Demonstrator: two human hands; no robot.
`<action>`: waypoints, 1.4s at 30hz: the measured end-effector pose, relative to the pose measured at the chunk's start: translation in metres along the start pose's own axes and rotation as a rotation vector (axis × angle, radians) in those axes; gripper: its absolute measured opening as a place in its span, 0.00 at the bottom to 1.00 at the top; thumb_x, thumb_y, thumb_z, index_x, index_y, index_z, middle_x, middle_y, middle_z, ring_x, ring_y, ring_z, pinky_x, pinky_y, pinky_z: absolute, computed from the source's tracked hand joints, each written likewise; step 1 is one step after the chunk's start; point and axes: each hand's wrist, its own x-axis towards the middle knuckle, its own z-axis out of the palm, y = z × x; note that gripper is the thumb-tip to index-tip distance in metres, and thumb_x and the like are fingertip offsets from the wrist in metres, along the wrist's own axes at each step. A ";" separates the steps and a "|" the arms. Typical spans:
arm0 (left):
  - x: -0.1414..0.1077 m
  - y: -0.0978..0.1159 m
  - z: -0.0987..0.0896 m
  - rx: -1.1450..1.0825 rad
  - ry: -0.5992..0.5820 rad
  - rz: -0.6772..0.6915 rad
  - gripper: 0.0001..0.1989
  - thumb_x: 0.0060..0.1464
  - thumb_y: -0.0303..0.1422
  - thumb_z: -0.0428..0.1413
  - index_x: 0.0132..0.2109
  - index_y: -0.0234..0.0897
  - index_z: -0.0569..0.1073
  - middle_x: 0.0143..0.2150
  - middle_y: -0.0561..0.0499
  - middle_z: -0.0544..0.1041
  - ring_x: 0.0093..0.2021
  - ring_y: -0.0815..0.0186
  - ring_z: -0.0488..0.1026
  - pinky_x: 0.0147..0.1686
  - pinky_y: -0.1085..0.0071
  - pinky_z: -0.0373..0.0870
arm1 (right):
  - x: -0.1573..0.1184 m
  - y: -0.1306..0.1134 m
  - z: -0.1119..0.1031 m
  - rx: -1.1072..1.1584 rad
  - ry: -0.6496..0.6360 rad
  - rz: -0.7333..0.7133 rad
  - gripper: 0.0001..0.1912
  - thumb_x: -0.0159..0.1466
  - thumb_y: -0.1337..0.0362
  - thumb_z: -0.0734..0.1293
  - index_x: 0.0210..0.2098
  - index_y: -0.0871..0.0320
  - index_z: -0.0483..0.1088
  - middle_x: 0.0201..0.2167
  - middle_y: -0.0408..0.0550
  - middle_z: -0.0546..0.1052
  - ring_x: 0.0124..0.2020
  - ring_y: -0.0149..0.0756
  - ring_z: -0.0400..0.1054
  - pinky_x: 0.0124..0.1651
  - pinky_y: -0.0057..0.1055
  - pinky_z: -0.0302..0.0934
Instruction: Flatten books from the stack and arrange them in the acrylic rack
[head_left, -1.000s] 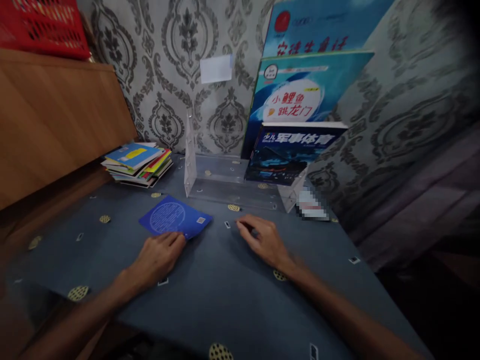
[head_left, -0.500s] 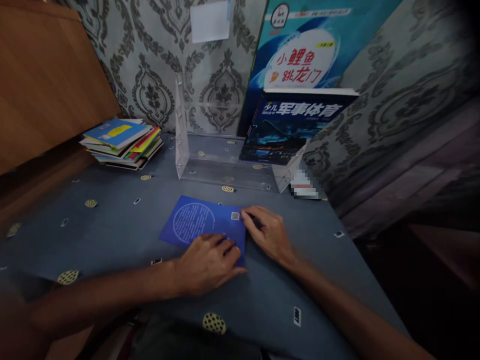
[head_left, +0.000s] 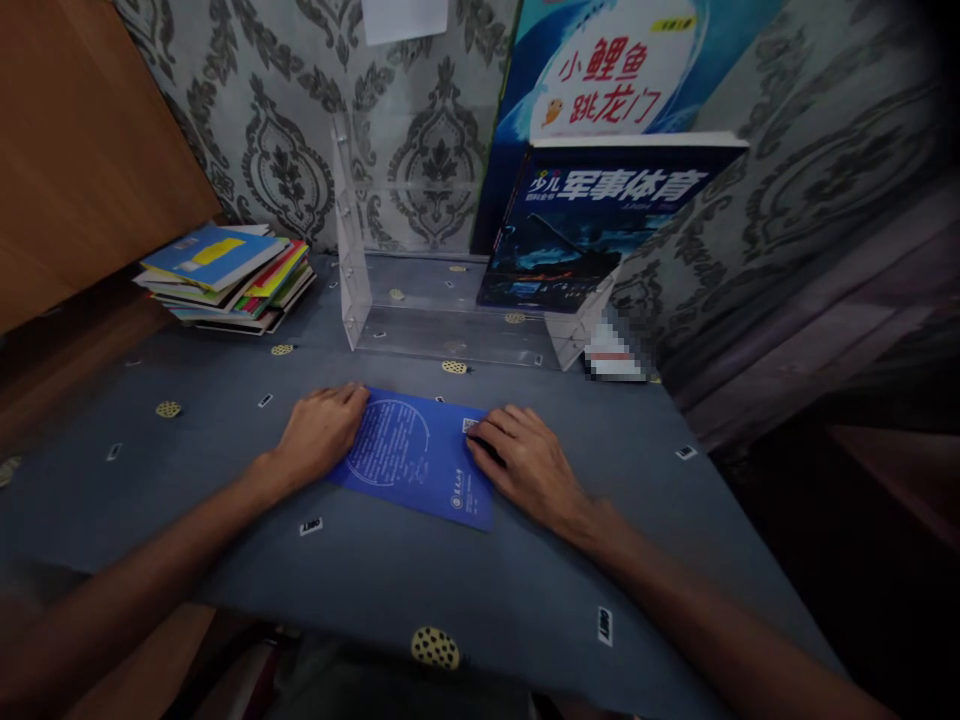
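Note:
A blue card (head_left: 442,455) with a printed circle of white text lies flat on the dark patterned tablecloth. At its upper left corner, my left hand (head_left: 322,425) has its fingers pressed together on the card's edge. My right hand (head_left: 525,465) is curled over the right edge, beside the small printed square, fingers closed on the card. Behind the card stands a clear acrylic rack (head_left: 450,335), with a dark blue book (head_left: 592,235) leaning at its right side.
A stack of thin books (head_left: 229,275) sits at the back left, beside a wooden panel (head_left: 90,150). A tall teal book (head_left: 517,90) leans on the patterned wall. A pixelated white item (head_left: 615,350) lies right of the rack.
My left hand has moved from the card's lower middle to its upper left corner, uncovering the lower print. My right hand stays at the right edge, its fingers now further over the card.

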 end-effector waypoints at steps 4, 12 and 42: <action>-0.005 -0.008 0.009 -0.009 0.064 0.027 0.15 0.67 0.28 0.45 0.55 0.33 0.73 0.57 0.38 0.78 0.56 0.53 0.76 0.55 0.56 0.73 | 0.018 -0.021 0.007 0.097 -0.091 -0.092 0.15 0.73 0.61 0.59 0.50 0.59 0.74 0.47 0.56 0.80 0.49 0.45 0.72 0.52 0.45 0.65; -0.004 -0.008 0.017 -0.015 0.142 0.087 0.17 0.67 0.30 0.43 0.51 0.35 0.74 0.55 0.39 0.79 0.55 0.51 0.76 0.53 0.54 0.73 | 0.036 -0.038 0.023 0.193 -0.290 -0.135 0.33 0.72 0.48 0.60 0.68 0.63 0.59 0.70 0.62 0.60 0.73 0.48 0.50 0.73 0.51 0.48; 0.006 -0.051 0.006 -0.512 0.062 0.100 0.20 0.67 0.39 0.42 0.57 0.35 0.69 0.53 0.45 0.80 0.55 0.56 0.74 0.57 0.56 0.68 | 0.033 -0.084 0.024 0.343 -0.451 -0.427 0.28 0.74 0.52 0.58 0.69 0.58 0.58 0.72 0.54 0.59 0.74 0.38 0.48 0.75 0.45 0.42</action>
